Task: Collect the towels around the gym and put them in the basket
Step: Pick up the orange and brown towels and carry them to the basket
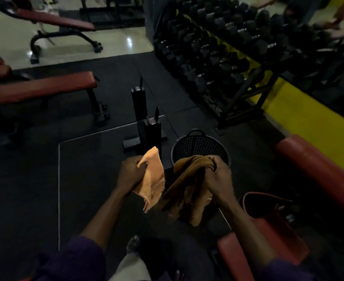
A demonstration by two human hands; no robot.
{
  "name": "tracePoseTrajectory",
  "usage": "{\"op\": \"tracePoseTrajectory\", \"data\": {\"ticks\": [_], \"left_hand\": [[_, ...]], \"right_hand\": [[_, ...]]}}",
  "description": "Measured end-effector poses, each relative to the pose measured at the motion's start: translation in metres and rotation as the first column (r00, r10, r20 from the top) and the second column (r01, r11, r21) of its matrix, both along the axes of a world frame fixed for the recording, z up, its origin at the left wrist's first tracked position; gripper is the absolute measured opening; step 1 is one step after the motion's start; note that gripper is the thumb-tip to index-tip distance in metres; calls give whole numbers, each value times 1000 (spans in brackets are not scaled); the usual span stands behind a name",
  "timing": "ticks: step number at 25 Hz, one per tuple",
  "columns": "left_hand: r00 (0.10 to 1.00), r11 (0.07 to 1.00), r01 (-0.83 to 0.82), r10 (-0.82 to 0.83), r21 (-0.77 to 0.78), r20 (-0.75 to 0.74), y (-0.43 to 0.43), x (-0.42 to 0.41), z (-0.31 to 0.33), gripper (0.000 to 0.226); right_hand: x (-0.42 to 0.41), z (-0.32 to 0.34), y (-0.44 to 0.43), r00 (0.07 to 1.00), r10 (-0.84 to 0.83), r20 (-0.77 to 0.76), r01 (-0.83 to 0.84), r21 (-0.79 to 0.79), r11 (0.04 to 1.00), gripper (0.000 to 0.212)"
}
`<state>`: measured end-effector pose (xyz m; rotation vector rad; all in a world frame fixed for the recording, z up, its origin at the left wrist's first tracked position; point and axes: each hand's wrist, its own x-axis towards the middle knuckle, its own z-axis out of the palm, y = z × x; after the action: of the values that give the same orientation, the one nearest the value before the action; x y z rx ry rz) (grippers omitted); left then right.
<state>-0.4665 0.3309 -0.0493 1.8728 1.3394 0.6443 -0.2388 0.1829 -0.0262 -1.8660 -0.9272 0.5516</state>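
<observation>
Each hand (129, 174) (219, 175) grips a towel (154, 183) (185, 191) near the basket (199, 146).

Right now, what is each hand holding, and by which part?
The left hand grips the light orange towel near its top edge; the right hand grips the darker towel by its bunched top.

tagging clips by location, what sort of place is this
A gym, most likely its free-weights area. A long rack of dumbbells runs along the right, red padded benches stand at left, and dark rubber matting covers the floor.
</observation>
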Motion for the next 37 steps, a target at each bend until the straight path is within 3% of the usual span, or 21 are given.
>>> {"op": "tracePoseTrajectory", "data": {"ticks": [5,11,17,25,33,35,37], "left_hand": [[991,990,135,-134,-30,29,108,48,-10,24],[957,955,290,-288,-57,47,217,104,-4,22],[927,924,375,-370,-78,67,273,168,-15,11],[933,930,360,-359,-74,19,331,229,-31,17],[838,831,539,-545,-138,-11,371,263,-53,15],[817,808,566,-576,-162,-15,379,269,-62,13],[800,790,586,-599,-181,-20,381,274,-68,13]], "right_hand": [[44,14,83,974,-225,25,224,49,973,27],[82,43,158,878,-479,-23,477,132,869,24],[133,43,210,796,-603,-51,598,217,771,22],[174,-25,252,784,-618,-67,619,5,785,23],[189,-90,286,719,-690,-83,644,-293,707,20],[192,-106,288,677,-724,-132,615,-437,656,32],[184,-122,283,584,-777,-234,626,-479,615,32]]}}
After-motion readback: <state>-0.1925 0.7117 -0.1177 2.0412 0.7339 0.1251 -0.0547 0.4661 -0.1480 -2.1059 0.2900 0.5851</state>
